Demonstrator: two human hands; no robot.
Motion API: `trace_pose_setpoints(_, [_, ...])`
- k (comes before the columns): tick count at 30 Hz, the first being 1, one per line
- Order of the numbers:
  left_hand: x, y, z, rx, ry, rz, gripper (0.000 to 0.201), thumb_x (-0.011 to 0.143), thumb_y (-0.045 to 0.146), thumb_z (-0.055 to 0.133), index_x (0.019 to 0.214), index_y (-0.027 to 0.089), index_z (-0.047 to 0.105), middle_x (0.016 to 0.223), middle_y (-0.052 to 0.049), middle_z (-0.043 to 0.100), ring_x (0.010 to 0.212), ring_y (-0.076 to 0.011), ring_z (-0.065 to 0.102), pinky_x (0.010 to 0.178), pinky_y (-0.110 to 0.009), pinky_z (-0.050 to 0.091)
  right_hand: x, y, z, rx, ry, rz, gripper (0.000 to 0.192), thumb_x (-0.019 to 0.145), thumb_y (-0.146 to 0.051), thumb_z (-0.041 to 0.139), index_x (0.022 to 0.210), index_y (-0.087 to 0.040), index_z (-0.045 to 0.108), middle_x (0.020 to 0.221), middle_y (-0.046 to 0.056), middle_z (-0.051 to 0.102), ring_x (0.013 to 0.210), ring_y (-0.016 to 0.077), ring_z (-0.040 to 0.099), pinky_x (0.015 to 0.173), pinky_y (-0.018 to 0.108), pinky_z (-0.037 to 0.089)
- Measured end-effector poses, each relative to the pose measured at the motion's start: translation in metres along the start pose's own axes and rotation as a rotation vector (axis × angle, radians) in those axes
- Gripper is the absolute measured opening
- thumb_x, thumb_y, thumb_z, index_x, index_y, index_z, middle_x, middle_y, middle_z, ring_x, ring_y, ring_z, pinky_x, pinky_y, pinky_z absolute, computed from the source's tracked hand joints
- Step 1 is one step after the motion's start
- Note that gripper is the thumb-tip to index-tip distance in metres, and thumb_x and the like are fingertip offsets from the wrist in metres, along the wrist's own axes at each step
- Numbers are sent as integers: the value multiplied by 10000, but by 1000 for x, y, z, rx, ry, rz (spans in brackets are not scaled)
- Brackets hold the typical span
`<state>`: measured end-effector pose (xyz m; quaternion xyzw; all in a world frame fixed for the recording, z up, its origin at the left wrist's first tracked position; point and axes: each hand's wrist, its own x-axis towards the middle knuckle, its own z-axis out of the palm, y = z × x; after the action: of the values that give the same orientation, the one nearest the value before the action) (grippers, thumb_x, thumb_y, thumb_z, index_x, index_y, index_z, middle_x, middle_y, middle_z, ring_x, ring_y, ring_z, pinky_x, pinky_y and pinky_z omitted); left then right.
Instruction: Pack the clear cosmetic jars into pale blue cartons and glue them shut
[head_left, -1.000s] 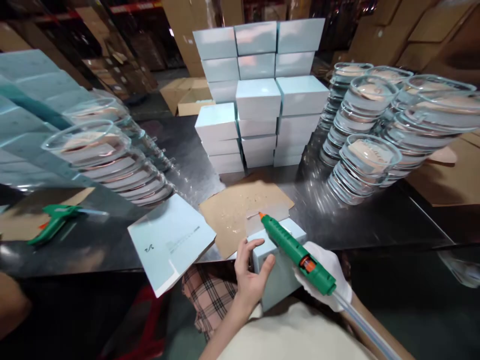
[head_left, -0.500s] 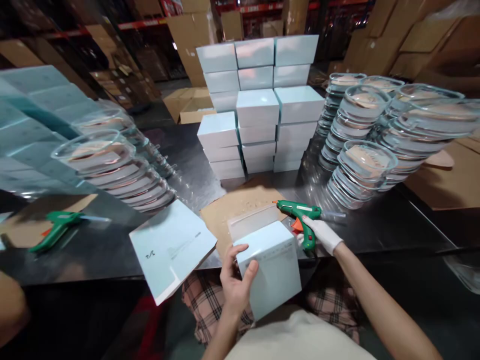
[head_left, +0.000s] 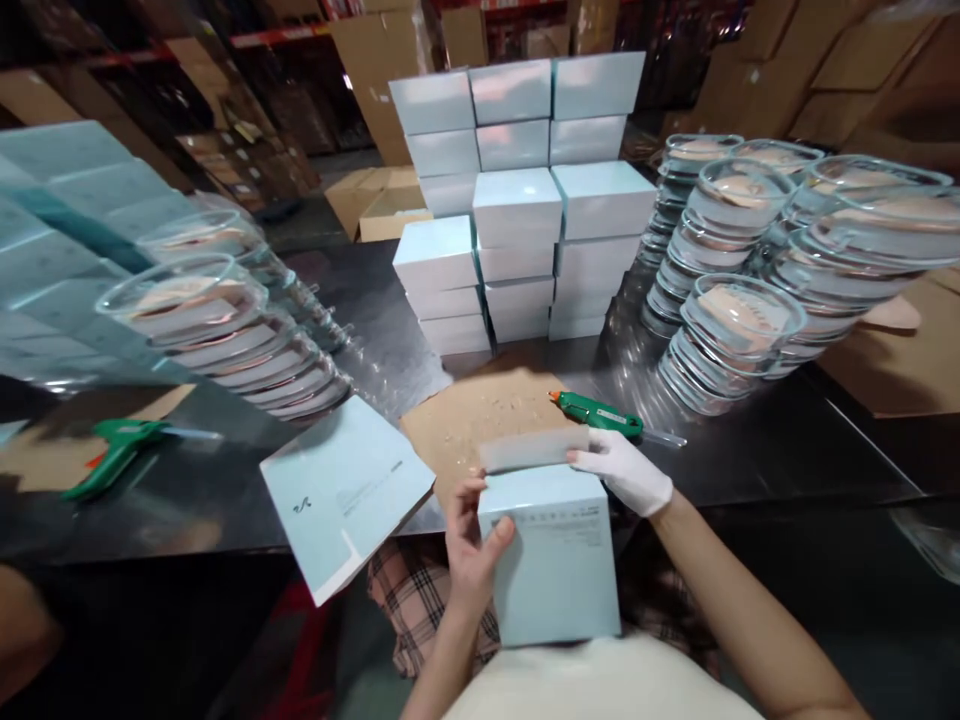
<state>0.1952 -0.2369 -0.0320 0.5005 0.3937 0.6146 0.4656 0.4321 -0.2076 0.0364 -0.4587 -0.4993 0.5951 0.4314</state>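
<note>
A pale blue cardboard box point(head_left: 555, 570) is tilted against my body at the table's front edge, its white-grey flap point(head_left: 532, 449) standing up along the far side. My left hand point(head_left: 476, 545) grips the box's left side, thumb on the printed face and fingers round the upper corner. At the flap's right end, my right hand point(head_left: 626, 470), in a white glove with bare fingertips, holds the flap between thumb and fingers; some fingers are hidden behind it. Just beyond this hand, a green glue gun point(head_left: 600, 413) with an orange tip and a clear glue stick rests on the table.
Under the flap lies a glue-spotted cardboard sheet point(head_left: 480, 400). A flat pale blue box point(head_left: 349, 495) sits to the left, near a second green glue gun point(head_left: 120, 450). Stacked boxes point(head_left: 517, 210) stand ahead, with clear round containers point(head_left: 742, 310) piled on both sides.
My right hand has let go of the glue gun, which now lies on the table, and has moved onto the box's flap. The box has turned slightly and shifted right in my left hand.
</note>
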Motion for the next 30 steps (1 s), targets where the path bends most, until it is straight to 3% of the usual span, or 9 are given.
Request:
trace_pose_setpoints(4, [10,0,-3,-170,-2,53,647,839,481,832,1287,395,373,1115,-20,709,1154,-278,731,983,-458,571,-15,-7,-14,-290,-313,-286,800,748,-793,762,1266,-183,744,1379,164,673,1307,311,619,1154,490,450])
trace_pose_setpoints(9, [15,10,-8,9,-95,108,341,879,533,773,1007,247,639,1096,-76,646,1156,-310,705,991,-456,556,-21,-7,-4,-566,-284,-420,408,909,-397,768,1289,-251,748,1319,117,633,1252,244,619,1127,443,482])
trace_pose_setpoints(15, [11,8,-3,34,-92,99,244,928,477,731,907,238,688,1106,-69,628,1183,-278,681,1026,-419,533,-20,5,-3,-482,-299,-446,336,967,-424,699,1246,-252,773,1302,117,644,1231,240,644,1115,438,501])
trace_pose_setpoints(18, [6,2,-9,46,-32,45,372,896,538,754,1133,266,664,1302,-119,643,1299,-304,648,1028,-434,558,-13,16,-4,-432,-206,-430,341,955,-459,710,1200,-235,787,1275,122,663,1218,245,654,1110,440,508])
trace_pose_setpoints(20, [3,3,-20,90,-108,-23,740,794,544,855,1416,291,544,1432,-182,615,1350,-353,629,989,-472,598,-5,21,-5,-370,-31,-400,403,937,-482,728,1256,-237,757,1307,132,664,1255,260,643,1140,459,490])
trace_pose_setpoints(23, [11,17,-37,98,-289,-190,983,717,424,936,1560,328,440,1329,-201,708,1166,-386,742,843,-502,663,5,22,-8,-196,183,-325,854,878,-575,772,1611,-303,429,1551,169,529,1374,294,586,1145,483,500])
trace_pose_setpoints(26, [56,46,-48,75,-98,-243,810,681,436,948,1407,328,605,1130,-142,782,919,-346,788,717,-474,667,2,20,-17,-89,286,-364,1170,821,-756,728,1706,-378,62,1749,170,221,1485,325,496,1139,479,517])
trace_pose_setpoints(28, [113,71,-48,88,114,-141,771,660,517,940,1337,309,633,1191,-110,759,926,-294,762,716,-416,648,-11,24,-26,-104,436,-384,1017,885,-780,626,1692,-381,154,1749,146,237,1501,318,483,1179,476,486])
trace_pose_setpoints(30, [186,99,-41,86,183,-37,759,686,547,908,1330,279,608,1325,-84,696,1007,-276,729,763,-407,634,-29,32,-34,-123,620,-321,800,955,-717,573,1625,-340,352,1662,146,422,1435,310,560,1187,481,481])
